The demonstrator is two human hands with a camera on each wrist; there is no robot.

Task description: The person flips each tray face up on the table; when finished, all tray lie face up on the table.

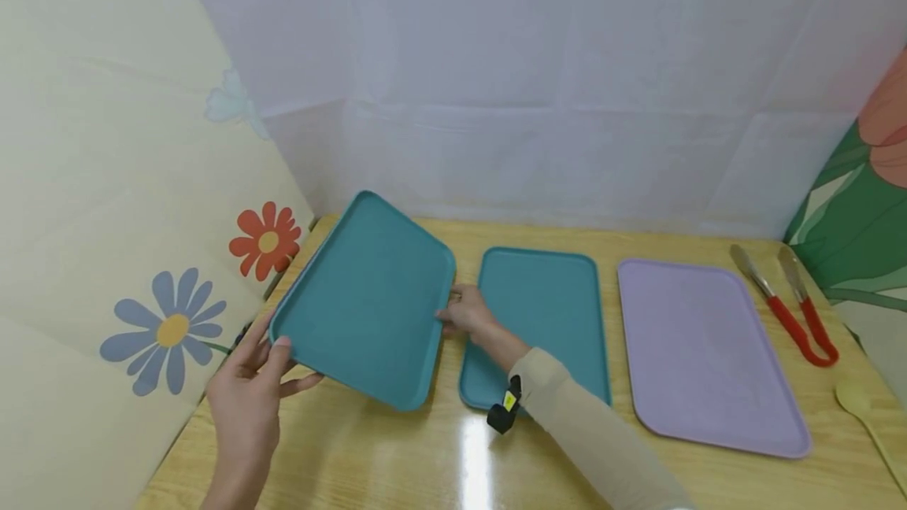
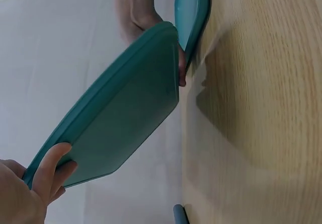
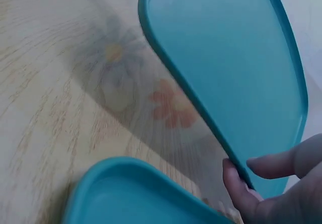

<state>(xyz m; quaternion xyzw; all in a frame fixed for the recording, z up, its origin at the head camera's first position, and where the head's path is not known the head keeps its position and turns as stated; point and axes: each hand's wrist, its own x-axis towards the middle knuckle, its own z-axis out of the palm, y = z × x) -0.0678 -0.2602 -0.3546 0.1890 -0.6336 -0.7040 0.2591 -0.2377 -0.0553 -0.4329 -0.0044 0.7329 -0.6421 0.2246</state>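
A teal tray (image 1: pixel 368 305) is held tilted above the left part of the table. My left hand (image 1: pixel 248 384) grips its near left corner, the thumb on the upper face. On the right edge, my right hand (image 1: pixel 468 312) pinches the rim between thumb and fingers, as the right wrist view also shows. The underside of the raised tray (image 2: pixel 126 108) faces the left wrist camera, and its shadow falls on the wood. Below my right forearm lies a second teal tray (image 1: pixel 546 305), flat and partly covered by the arm.
A lilac tray (image 1: pixel 708 352) lies flat on the wooden table (image 1: pixel 439 463), right of the second teal tray. Farther right are red-handled tongs (image 1: pixel 797 321) and a pale yellow spoon (image 1: pixel 853 400). A plain cloth (image 1: pixel 538 101) hangs behind; flowered cloth (image 1: pixel 85 219) borders the left.
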